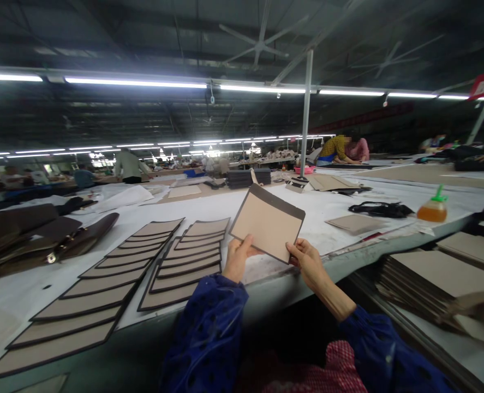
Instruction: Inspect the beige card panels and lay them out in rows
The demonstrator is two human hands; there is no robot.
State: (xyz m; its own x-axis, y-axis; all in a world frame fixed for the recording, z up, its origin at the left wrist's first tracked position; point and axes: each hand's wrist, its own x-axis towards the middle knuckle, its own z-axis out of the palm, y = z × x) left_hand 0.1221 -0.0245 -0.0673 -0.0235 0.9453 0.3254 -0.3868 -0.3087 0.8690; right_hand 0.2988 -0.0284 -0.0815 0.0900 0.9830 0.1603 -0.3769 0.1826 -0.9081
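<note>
Both my hands hold up one beige panel with a dark border (267,222) above the white worktable (307,218). My left hand (237,256) pinches its lower left edge and my right hand (307,261) grips its lower right corner. The panel is tilted and clear of the table. To its left, two rows of several like panels (143,262) lie overlapped on the table, the nearest row (188,256) just beside my left hand. Blue sleeves cover both my forearms.
Brown bags (41,234) lie at the far left. A stack of panels (438,278) sits at the right, lower than the table. An orange bottle with a green cap (432,209), a black strap (378,208) and a loose panel (354,222) lie beyond. Other people work at distant tables.
</note>
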